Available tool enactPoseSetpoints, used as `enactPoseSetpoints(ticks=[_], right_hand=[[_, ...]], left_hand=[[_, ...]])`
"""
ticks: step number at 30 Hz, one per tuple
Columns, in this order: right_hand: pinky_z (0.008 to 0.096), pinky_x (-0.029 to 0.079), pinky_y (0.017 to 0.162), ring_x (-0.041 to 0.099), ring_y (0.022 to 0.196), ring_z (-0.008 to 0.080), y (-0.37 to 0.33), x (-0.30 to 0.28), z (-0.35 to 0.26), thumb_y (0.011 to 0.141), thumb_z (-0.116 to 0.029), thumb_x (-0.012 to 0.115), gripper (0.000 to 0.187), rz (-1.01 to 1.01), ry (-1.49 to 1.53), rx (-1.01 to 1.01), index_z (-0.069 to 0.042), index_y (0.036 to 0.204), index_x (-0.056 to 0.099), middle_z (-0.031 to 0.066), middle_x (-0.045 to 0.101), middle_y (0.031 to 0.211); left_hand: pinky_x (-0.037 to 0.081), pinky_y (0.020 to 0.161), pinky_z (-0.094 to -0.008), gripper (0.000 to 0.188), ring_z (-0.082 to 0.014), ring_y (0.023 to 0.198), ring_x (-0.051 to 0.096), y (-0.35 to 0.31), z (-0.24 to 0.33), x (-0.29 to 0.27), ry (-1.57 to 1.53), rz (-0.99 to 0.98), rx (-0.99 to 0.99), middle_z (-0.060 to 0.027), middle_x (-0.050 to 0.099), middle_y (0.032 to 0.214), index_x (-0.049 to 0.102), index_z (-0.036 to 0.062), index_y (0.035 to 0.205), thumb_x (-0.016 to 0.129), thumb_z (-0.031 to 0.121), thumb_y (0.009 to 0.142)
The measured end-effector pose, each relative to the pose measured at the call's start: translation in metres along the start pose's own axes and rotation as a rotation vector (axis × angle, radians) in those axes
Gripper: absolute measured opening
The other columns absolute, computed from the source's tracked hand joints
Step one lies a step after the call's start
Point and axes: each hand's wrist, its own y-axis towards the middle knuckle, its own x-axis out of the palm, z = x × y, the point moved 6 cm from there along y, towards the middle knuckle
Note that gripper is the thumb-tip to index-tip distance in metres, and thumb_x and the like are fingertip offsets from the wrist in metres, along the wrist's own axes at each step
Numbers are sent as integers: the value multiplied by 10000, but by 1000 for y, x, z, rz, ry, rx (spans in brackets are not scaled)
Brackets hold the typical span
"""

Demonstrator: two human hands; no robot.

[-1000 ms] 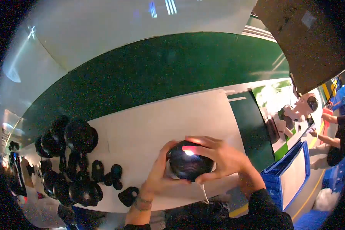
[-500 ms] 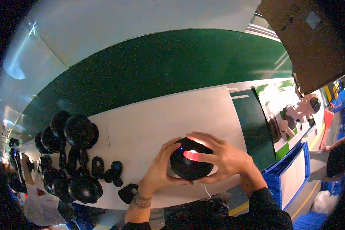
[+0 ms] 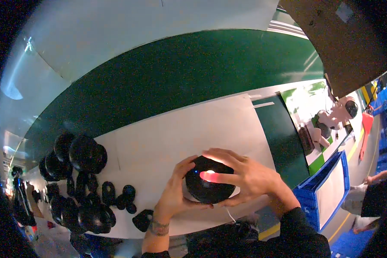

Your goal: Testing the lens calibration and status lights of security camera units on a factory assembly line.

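Note:
Between my hands is a round black device [image 3: 208, 191] with a tiny blue light and a bright glow on its face. My left hand [image 3: 173, 189] grips its left side, thumb along the near edge. My right hand [image 3: 256, 178] holds the right side, and one finger reaches over the face onto the glowing spot, which shines red through the fingertip. Below the device a white cable [image 3: 231, 215] hangs toward the near table edge; whether it joins the device is hidden. A small black rounded piece [image 3: 142, 220] lies by my left wrist.
Several black rounded parts [image 3: 88, 154] crowd the left of the white work surface [image 3: 180, 129]. A blue crate [image 3: 322, 189] stands at the right by the table edge. Beyond it are white devices [image 3: 337, 112]. Another person's arm [image 3: 380, 176] shows at the far right.
The view has turned slightly, so my hands and the device sit a little further left. My grip looks the same. More of the person at the far right is visible.

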Motion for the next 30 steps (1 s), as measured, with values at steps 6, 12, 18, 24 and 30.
enactPoseSetpoints(ticks=[6,12,18,24,30], right_hand=[[512,494,1008,459,1323,451,1,-1,-4,664,-310,841,763,3,-18,-16,-228,1363,547,224,400,1489],[524,506,987,469,1311,456,-3,-2,-1,669,-294,836,775,42,13,-34,-226,1375,524,223,394,1493],[532,526,951,488,1288,460,-6,-1,3,680,-345,842,764,38,3,-31,-213,1361,521,214,418,1467],[533,527,946,503,1271,455,0,0,4,694,-402,847,778,52,8,-80,-192,1370,523,191,454,1443],[524,465,1043,508,1275,440,0,1,13,622,-409,872,752,-13,1,41,-158,1288,627,191,532,1364]], left_hand=[[472,1044,-484,1185,-425,1272,482,2,-1,-4,-68,-18,-174,-196,429,1405,352,122,1424,1001,335,456],[484,1034,-490,1166,-420,1263,484,21,20,-7,201,-197,-28,-194,407,1396,338,119,1438,985,348,494],[416,1097,-463,1236,-360,1314,452,6,-6,2,-8,-71,-103,-169,400,1419,323,96,1449,1008,330,448],[376,1125,-439,1302,-320,1347,418,-1,-11,-1,-72,-37,-167,-165,388,1441,255,66,1485,1011,308,452],[321,1148,-414,1182,-349,1346,406,7,-20,12,-274,-78,-168,-203,385,1427,246,1,1477,938,319,572]])
